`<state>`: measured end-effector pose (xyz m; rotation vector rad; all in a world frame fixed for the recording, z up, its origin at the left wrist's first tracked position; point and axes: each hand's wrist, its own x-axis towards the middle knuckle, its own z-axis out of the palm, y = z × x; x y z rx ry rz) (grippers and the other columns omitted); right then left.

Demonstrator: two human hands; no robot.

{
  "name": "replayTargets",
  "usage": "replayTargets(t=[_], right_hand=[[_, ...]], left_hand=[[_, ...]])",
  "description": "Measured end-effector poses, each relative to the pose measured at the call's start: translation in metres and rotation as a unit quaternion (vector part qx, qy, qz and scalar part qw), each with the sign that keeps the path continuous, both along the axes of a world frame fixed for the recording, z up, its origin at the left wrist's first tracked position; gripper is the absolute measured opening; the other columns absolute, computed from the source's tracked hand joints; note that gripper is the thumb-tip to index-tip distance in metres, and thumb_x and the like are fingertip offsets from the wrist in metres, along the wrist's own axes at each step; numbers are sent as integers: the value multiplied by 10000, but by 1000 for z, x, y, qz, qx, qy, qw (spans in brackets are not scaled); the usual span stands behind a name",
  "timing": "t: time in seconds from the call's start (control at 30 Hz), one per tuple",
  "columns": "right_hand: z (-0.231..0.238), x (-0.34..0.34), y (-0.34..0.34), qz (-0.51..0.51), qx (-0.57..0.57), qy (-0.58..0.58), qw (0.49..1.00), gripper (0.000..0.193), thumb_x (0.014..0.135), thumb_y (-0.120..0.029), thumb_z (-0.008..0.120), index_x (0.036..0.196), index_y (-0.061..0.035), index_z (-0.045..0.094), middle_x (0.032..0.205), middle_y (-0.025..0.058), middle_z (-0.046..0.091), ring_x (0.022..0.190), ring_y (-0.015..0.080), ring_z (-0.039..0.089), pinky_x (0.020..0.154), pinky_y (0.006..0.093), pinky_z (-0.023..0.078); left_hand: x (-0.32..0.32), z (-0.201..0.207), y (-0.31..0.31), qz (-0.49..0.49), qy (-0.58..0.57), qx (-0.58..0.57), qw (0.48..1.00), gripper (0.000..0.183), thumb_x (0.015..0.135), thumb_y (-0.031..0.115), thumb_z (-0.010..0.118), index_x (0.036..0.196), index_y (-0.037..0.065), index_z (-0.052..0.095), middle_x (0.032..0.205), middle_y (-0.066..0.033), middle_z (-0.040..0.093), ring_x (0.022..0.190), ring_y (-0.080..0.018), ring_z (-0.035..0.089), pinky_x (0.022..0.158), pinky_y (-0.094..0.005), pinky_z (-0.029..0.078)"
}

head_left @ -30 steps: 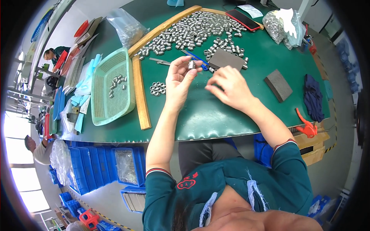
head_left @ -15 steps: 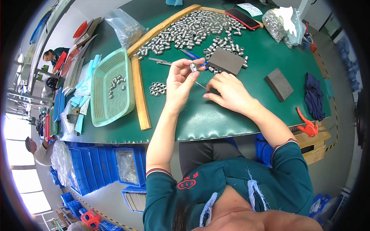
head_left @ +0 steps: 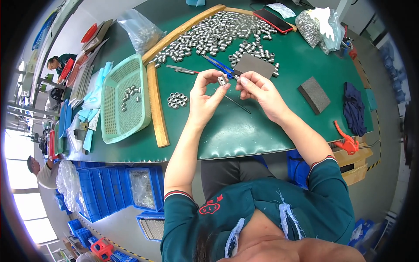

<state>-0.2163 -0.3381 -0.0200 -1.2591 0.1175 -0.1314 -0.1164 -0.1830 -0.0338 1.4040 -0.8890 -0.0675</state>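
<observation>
My left hand (head_left: 205,92) is closed, pinching a short metal cylinder with a hole in its side (head_left: 222,80) between thumb and fingers. Just to its right, my right hand (head_left: 261,92) has its thumb and fingertips drawn together beside the blue utility knife (head_left: 220,65); whatever sits in that pinch is too small to make out. A thin dark rod-shaped tool (head_left: 238,104) lies on the green table between my hands. Beyond my left hand is a slim metal hand tool (head_left: 181,69). A small cluster of metal cylinders (head_left: 177,100) stands left of that hand.
Wooden strips (head_left: 157,109) border a large heap of metal cylinders (head_left: 209,37). A green basket (head_left: 146,114) with several cylinders stands left. A brown block (head_left: 255,66), a dark grey block (head_left: 314,95), a red-edged phone (head_left: 273,21) and a navy cloth (head_left: 354,109) lie rightward.
My right hand has let go of the thin rod tool, which now lies on the table, and has moved up toward the knife. My left hand still holds the cylinder, turned slightly.
</observation>
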Motion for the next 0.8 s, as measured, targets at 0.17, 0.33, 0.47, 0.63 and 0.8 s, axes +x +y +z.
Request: replayTargets(t=[0.17,0.33,0.47,0.63,0.8], right_hand=[[-1,-1,2,-12,13,-11,1000,267,934,-279,570,1091,-63,563,966,13,595,795,56,536,754,226,460],[1,-1,4,5,44,7,999,323,909,-316,611,1107,-67,556,970,-1,584,800,51,531,736,218,465],[-1,-2,6,53,66,28,996,314,908,-305,613,1113,-75,553,976,-15,570,825,48,536,736,215,470],[-6,-1,7,59,69,35,995,271,924,-288,591,1104,-85,568,949,-37,571,830,34,537,737,205,467],[-9,0,6,61,93,43,993,238,945,-287,556,1075,-89,583,926,-42,575,800,33,530,722,208,470]], left_hand=[[0,-1,-1,6,6,-3,1000,309,785,45,715,1056,40,566,999,-45,636,939,-131,565,857,-279,437],[-1,-2,-3,34,-108,27,993,306,742,27,708,1020,63,587,992,-68,632,939,-190,598,847,-306,445],[-3,0,-2,37,-232,74,969,343,721,-47,678,1034,37,566,1031,-107,598,1008,-239,593,877,-330,467],[-5,1,-4,39,-252,78,964,363,708,-44,680,1045,39,573,1041,-107,598,1003,-242,588,881,-336,465],[-5,1,-5,46,-252,85,963,357,711,-33,686,1043,40,578,1044,-105,599,996,-238,587,878,-332,464]])
